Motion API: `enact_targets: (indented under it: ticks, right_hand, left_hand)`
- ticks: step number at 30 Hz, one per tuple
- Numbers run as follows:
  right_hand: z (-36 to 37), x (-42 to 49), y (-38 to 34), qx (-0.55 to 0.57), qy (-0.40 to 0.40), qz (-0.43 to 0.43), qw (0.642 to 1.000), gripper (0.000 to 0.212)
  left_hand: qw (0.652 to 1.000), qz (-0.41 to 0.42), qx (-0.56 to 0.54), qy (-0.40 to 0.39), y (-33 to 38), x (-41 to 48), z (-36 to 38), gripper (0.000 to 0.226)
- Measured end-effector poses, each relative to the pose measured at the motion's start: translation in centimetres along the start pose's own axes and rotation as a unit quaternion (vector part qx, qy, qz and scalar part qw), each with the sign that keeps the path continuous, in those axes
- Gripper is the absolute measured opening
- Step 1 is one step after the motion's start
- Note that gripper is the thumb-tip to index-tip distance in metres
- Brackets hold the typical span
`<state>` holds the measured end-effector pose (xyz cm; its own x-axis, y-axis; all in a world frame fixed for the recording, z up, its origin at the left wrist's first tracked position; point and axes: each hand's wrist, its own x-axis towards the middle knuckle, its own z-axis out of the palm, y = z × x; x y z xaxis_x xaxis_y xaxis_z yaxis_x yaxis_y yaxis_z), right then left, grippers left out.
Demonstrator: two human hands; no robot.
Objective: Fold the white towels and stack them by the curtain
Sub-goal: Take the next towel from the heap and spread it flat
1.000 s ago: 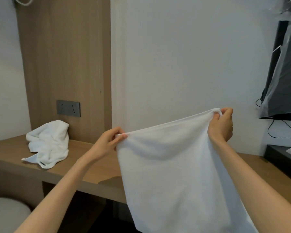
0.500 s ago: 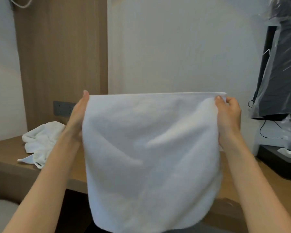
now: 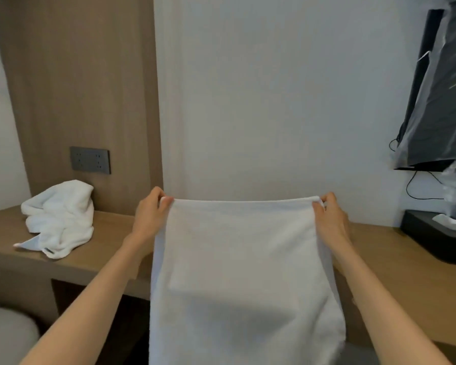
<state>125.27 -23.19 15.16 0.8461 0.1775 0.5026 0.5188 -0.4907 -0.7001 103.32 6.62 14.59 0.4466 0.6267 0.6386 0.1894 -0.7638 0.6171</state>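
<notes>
Towel (image 3: pixel 242 272) stretched above the worktop (image 3: pixel 111 248), ready for folding.
Left grip (image 3: pixel 150 217) and right grip (image 3: pixel 329 219) each pinch a top corner. The fold should go best with the corners level and brought together squarely. A second towel (image 3: pixel 61 219) lies crumpled at left.

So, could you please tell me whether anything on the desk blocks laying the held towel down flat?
Nothing visible does. The crumpled towel lies left of the held towel, the black box right; the desk directly behind it is hidden.
</notes>
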Motion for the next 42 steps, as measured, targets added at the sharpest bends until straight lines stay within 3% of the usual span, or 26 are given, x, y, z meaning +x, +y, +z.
enact_targets:
  ticks: [8,11,22,28,34,37,40,42]
  right_hand:
    - [4.4,3.3,3.6,-0.059,-0.052,0.033,0.996,0.016]
    - [6.6,4.1,4.5,-0.139,-0.059,0.041,0.988,0.016]
    - [13.0,8.7,9.3,-0.245,-0.114,0.045,0.962,0.019]
    - [15.4,12.9,11.1,-0.291,-0.1,0.035,0.951,0.019]
    - [17.4,16.1,12.6,-0.312,-0.078,0.043,0.946,0.035]
    - [17.9,16.6,13.0,-0.297,-0.058,0.056,0.951,0.03]
    - [17.7,16.7,12.8,-0.283,-0.03,0.043,0.958,0.028]
    - [17.2,16.6,12.3,-0.307,-0.011,0.003,0.952,0.025]
  left_hand:
    - [0.979,-0.004,0.196,-0.049,-3.2,3.6,5.1,0.026]
    - [0.975,-0.018,0.205,-0.079,-4.4,4.7,8.0,0.028]
    - [0.962,-0.018,0.205,-0.178,-8.5,8.4,17.7,0.025]
    - [0.956,-0.039,0.215,-0.195,-9.6,11.8,22.2,0.03]
    - [0.969,-0.046,0.175,-0.171,-10.5,14.5,25.4,0.028]
    - [0.972,-0.057,0.166,-0.158,-10.9,15.2,26.3,0.028]
    - [0.963,-0.056,0.206,-0.162,-10.7,15.6,26.8,0.027]
    - [0.941,-0.025,0.291,-0.17,-10.1,15.7,26.8,0.028]
